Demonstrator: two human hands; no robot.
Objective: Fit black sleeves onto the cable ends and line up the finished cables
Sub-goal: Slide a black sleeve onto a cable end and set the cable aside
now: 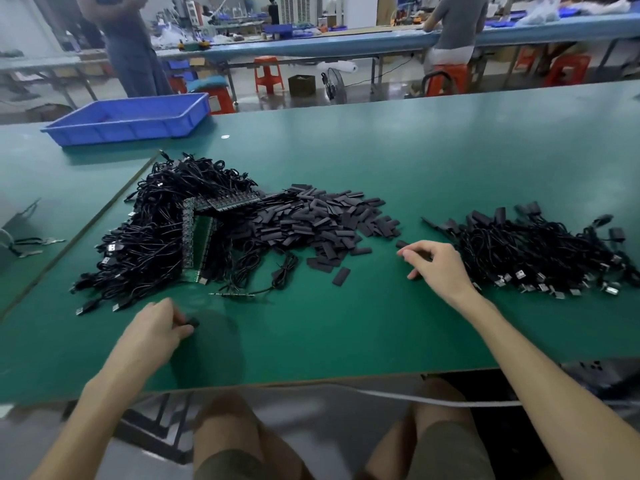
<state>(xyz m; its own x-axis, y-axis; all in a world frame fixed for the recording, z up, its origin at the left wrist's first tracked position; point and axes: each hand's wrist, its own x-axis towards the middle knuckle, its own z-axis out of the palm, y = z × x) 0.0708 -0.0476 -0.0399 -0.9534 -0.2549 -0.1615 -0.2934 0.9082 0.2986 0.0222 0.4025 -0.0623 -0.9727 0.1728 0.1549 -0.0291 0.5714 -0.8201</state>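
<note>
The head view looks down on a wide green worktop, smooth and matt. Behind it is a workshop hall with long blue benches, orange plastic stools on a shiny floor, one person standing and one sitting.

The left hand lies on the worktop with its fingers curled. They pinch a small black piece; I cannot tell if it is a sleeve or a cable end. Beyond these fingers lies a big tangled heap of thin black cables with flat metal plugs, and green circuit strips lie on it. Far beyond, to the left, stands a blue plastic tray.

The right hand rests with its fingers bent and the tips down. One short sleeve lies just at the forefinger tip; whether these fingers hold anything I cannot tell. Between both hands, farther away, is a loose heap of flat black sleeves, matt and rectangular. Just right of the right fingers lie the finished cables, roughly in one direction, with the plugs toward the near edge.
</note>
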